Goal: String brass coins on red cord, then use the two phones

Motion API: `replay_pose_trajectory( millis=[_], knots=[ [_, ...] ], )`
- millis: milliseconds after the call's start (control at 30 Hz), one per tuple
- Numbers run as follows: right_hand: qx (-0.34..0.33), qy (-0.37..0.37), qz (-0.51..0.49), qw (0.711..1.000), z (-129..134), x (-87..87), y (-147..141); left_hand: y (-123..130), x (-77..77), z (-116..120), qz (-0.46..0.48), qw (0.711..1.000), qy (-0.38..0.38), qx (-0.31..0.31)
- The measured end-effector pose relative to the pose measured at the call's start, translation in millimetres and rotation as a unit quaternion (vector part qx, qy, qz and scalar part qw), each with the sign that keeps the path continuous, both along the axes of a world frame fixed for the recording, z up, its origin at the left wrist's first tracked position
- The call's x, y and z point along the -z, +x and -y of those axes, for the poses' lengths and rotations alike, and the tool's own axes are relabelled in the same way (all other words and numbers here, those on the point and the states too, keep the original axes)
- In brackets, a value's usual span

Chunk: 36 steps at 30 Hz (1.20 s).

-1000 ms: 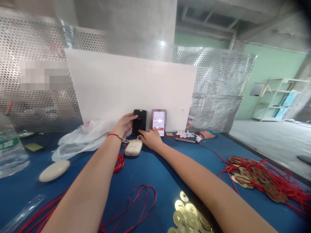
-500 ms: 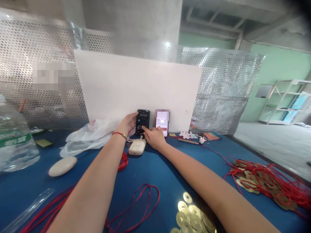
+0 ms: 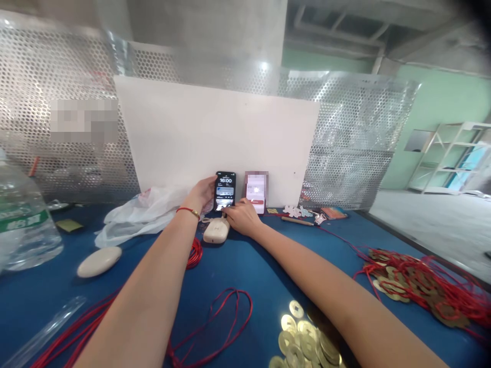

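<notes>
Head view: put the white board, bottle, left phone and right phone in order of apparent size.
1. White board
2. Bottle, cut off by the picture's edge and nearer than the phones
3. Left phone and right phone: too alike to rank; the right one is partly covered.

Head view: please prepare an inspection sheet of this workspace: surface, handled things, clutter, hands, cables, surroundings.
Surface: blue tabletop, objects spread across it.
Handled things: dark smartphone, screen lit, showing 16:00.
Clutter: plastic bottle, plastic bag, red cords, square-holed coins.
Hands: left hand holds smartphone's left edge; right hand at its lower edge, contact unclear.
Cables: pale lead at beige power bank; far end unclear.
Surroundings: white board, perforated silvery sheeting, white shelf rack.
</notes>
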State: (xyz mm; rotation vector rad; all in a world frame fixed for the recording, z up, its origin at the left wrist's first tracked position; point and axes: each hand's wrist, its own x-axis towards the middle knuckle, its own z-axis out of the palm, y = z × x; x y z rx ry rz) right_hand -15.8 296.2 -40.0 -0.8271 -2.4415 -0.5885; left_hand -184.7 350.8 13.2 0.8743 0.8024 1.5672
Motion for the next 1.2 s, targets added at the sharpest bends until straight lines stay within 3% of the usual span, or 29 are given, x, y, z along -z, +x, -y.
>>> replay_pose_trajectory(
  millis=[233, 600, 1200],
  knots=[
    [0.041, 0.039, -0.062, 0.996, 2.4, -1.2, 0.8, 1.1, -1.5, 1.2, 0.003, 1.0, -0.008, 0.0],
    [0.035, 0.042, -0.044, 0.998, 0.4, -0.2, 1.0, 3.2, -2.4, 3.8, -0.002, 1.0, -0.005, -0.007],
    [0.117, 0.023, -0.146, 0.982, -4.6, 4.8, 3.6, -3.6, 0.7, 3.5, -0.022, 1.0, 0.0, 0.003]
  ],
)
